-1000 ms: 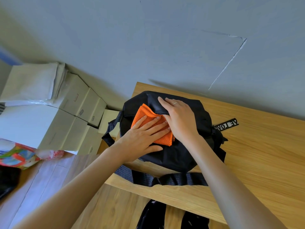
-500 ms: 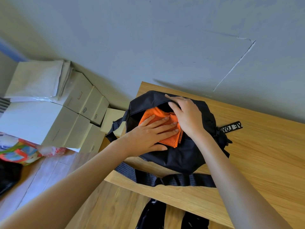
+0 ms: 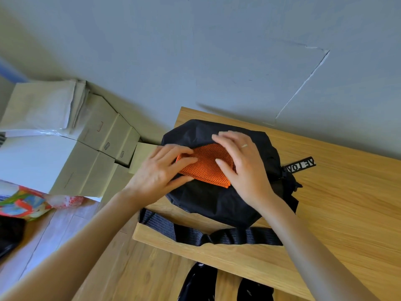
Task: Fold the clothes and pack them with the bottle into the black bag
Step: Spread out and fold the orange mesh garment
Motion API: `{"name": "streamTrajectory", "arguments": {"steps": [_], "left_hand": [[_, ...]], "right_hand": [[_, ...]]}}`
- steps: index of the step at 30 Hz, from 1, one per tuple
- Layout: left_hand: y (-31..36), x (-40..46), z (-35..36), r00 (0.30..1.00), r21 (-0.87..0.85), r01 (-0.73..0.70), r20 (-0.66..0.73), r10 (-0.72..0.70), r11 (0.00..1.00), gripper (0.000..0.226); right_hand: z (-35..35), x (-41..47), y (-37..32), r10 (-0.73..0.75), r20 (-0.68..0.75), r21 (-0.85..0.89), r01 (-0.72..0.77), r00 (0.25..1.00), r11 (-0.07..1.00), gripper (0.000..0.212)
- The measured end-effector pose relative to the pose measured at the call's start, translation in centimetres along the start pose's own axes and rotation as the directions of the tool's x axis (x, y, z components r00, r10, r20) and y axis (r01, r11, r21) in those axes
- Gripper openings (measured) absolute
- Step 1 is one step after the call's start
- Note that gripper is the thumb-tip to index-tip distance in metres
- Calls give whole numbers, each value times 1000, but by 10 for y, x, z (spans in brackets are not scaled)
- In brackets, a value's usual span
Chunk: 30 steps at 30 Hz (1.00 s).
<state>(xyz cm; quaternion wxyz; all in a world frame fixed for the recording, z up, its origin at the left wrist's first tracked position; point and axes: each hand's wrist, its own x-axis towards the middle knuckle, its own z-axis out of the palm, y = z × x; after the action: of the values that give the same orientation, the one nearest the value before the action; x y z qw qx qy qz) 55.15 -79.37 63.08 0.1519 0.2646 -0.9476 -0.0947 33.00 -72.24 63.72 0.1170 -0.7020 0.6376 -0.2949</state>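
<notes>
Head view: folded orange mesh garment point(image 3: 206, 168) lying in the mouth of the black bag point(image 3: 219, 203), at the near-left corner of the wooden table point(image 3: 338, 213). Left hand point(image 3: 156, 172) pressing on the garment's left edge with fingers slightly bent, not curled round it. Right hand point(image 3: 243, 166) resting on the garment's right side, fingers extended toward the bag's far rim, ring on one finger. Bag strap point(image 3: 217, 235) trailing along the table's near edge; lettered tag point(image 3: 300, 165) sticking out at the bag's right. Cardboard boxes point(image 3: 86, 157) stacked on the floor left of the table, against the grey wall point(image 3: 217, 51).
</notes>
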Motion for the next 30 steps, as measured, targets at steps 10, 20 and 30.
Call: {"name": "streamTrajectory", "arguments": {"steps": [10, 20, 30], "left_hand": [[-18, -7, -5, 965, 116, 208, 140, -223, 971, 53], [-26, -5, -16, 902, -414, 414, 308, -304, 810, 25], [-16, 2, -15, 877, -600, 461, 419, -233, 654, 29]], "right_hand": [[15, -21, -14, -80, 262, 91, 58, 962, 994, 40], [17, 6, -10, -10, 476, 177, -85, 879, 981, 43], [12, 22, -12, 8, 609, 227, -184, 793, 956, 38]]}}
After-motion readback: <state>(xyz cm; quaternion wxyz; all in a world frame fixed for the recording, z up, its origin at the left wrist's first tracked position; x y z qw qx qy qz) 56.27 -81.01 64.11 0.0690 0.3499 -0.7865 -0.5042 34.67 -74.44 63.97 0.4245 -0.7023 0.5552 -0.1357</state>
